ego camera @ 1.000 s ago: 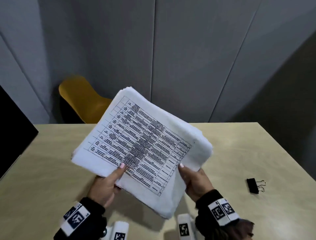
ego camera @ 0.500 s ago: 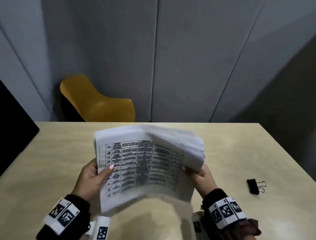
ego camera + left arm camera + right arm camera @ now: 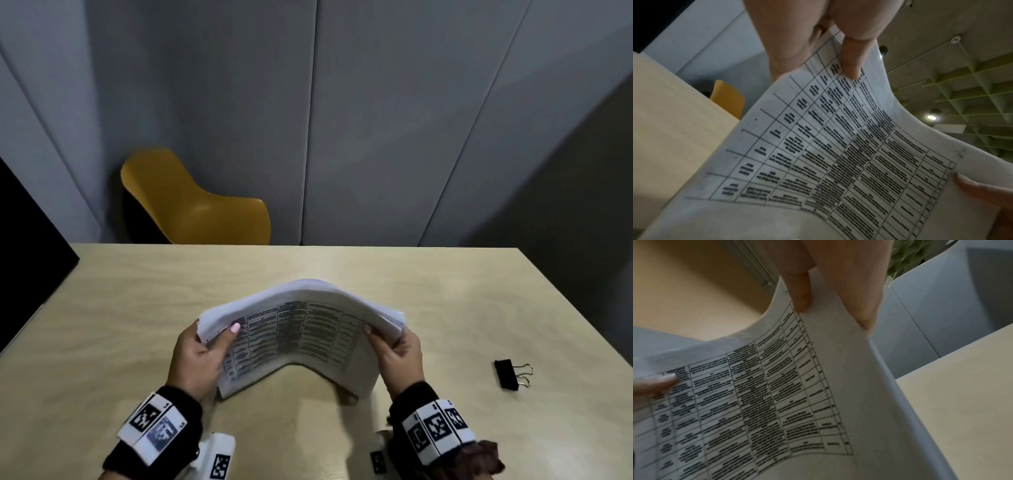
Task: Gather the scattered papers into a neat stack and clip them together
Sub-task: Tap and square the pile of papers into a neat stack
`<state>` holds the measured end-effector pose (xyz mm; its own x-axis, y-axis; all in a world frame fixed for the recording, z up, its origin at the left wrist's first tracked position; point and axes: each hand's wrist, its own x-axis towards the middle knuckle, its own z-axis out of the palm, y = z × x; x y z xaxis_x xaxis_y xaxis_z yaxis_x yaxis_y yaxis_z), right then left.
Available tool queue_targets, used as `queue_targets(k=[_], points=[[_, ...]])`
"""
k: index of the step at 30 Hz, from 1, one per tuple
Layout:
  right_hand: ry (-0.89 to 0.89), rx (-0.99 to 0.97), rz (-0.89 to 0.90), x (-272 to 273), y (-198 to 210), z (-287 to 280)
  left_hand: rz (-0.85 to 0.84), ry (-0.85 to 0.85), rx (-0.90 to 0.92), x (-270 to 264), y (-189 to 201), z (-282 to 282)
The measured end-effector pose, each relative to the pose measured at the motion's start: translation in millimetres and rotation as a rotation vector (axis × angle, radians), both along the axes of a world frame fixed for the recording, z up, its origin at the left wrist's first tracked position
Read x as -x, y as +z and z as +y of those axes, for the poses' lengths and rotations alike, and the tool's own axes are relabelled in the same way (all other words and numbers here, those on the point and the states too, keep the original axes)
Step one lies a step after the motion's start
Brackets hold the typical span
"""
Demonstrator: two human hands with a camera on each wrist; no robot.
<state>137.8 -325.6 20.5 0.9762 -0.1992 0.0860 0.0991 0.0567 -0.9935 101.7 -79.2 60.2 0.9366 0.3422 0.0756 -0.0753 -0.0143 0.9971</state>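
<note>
Papers (image 3: 294, 334) are standing on their lower edge on the table (image 3: 137, 308) now, bowed into an arch between our hands. A second ago we held them lifted and tilted flat toward us; since then they have come down and swung upright. From the head view, our left hand (image 3: 195, 359) pinches the left edge, thumb on the printed face, and our right hand (image 3: 399, 353) pinches the right edge the same way. The binder clip (image 3: 510, 374) lies where it was, well apart on the right, and the yellow chair (image 3: 191, 205) sits behind the table.

Left wrist view: the thumb presses the printed grid, fingers curled behind the papers (image 3: 838, 154).

Right wrist view: the thumb lies on the page margin, fingers behind the papers (image 3: 777, 394).
</note>
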Motion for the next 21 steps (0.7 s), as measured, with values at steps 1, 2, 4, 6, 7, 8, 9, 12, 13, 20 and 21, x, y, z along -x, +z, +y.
queue_targets(k=[1, 2, 4, 6, 7, 8, 9, 12, 13, 20, 21], points=[[-0.010, -0.010, -0.012, 1, 4, 0, -0.033, 0.007, -0.012, -2, 0, 0], [-0.012, -0.005, -0.024, 1, 6, -1, -0.057, 0.008, -0.027, -2, 2, 1], [-0.014, 0.035, -0.029, 3, 10, -2, -0.099, 0.010, -0.036, -3, 1, 2], [-0.067, 0.051, -0.011, 5, 16, 1, -0.105, 0.073, 0.062, -2, 4, 3], [-0.120, 0.016, 0.003, 5, 21, 4, -0.106, 0.113, 0.125, -3, 5, 2], [-0.177, -0.038, 0.018, 3, 26, 8, -0.106, 0.158, 0.168, -4, 6, 0], [-0.230, -0.092, 0.042, 1, 32, 13, -0.097, 0.196, 0.217, -7, 4, -1], [-0.351, -0.151, 0.099, -9, 38, 25, -0.025, 0.329, 0.276, -19, 1, -4], [-0.379, -0.149, 0.108, -12, 39, 28, 0.009, 0.345, 0.268, -21, 1, -7], [-0.403, -0.152, 0.030, -17, 31, 30, 0.002, 0.401, 0.264, -27, -3, -13], [-0.394, -0.155, 0.012, -15, 29, 28, 0.003, 0.406, 0.279, -27, -4, -11]])
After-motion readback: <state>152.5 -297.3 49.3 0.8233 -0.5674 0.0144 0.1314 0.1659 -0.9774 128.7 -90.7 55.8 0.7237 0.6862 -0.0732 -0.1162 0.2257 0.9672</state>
